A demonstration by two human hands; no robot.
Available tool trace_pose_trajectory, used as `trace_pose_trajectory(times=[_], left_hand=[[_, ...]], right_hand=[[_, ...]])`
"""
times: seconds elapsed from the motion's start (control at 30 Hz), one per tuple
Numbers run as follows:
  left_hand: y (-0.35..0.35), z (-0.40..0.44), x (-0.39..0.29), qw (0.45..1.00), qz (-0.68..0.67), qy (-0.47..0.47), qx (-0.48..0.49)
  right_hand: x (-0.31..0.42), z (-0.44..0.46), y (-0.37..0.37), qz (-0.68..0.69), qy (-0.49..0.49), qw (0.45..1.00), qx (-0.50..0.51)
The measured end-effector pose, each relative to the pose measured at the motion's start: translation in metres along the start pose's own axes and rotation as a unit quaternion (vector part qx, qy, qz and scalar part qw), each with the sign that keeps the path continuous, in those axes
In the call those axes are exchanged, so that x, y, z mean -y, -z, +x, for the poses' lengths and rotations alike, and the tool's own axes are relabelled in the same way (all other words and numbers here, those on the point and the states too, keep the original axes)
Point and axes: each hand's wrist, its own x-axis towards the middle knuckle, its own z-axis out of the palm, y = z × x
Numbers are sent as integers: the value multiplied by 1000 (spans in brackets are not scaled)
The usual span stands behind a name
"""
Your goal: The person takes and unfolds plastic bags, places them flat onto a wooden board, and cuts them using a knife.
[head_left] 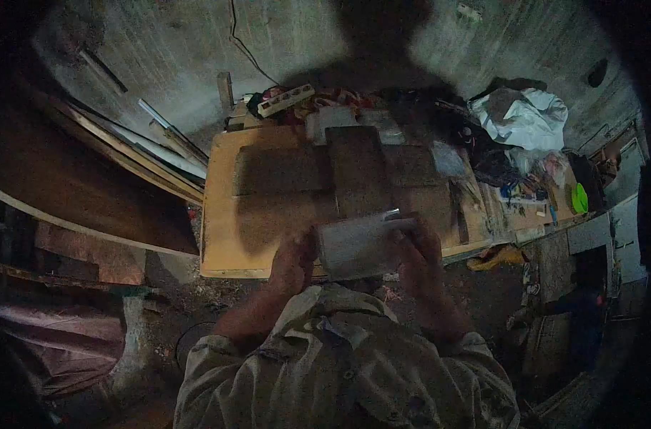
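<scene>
The wall (282, 43) filled the far side, carrying a broad shadow of a head and shoulders. In front of it stood the worktop (222, 229), its left part smooth and yellowish, its right part cluttered with small things too dim to name. Dark flat pieces (355, 171) lay across its middle, and a crumpled white bag (522, 121) sat at its far right. Nearer the person, a pale rectangular piece (358, 250) was held up in front of the chest, by the worktop's near edge. The left hand (297, 254) was closed on its left side, and the right hand (417, 250) gripped its right side, the thumb over its face. Smaller still, a power strip (286, 100) lay tilted at the worktop's far left, and a bright green item (579, 198) showed near the right end.
</scene>
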Motion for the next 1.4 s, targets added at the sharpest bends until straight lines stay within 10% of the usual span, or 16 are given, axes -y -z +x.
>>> trace_pose_trajectory(times=[0.3,0.97,1.17,1.27,1.33,1.37,1.4], left_hand=[[-68,-8,-49,951,280,126,34],[-71,-11,-46,954,287,88,2],[-64,-10,-30,953,284,104,7],[-56,-8,-17,956,269,113,-18],[-52,-7,-11,955,269,117,-37],[-60,-5,-21,954,272,124,-33],[-66,-5,-26,952,275,133,-30]], right_hand=[[-5,-13,-6,-36,35,999,-5],[-12,-17,-5,-8,-51,998,-40],[-28,-18,-4,-197,91,973,-76],[-45,-22,14,-380,147,913,18],[-53,-22,18,-656,352,667,29],[-55,-24,17,-655,352,668,29],[-57,-26,14,-524,218,823,27]])
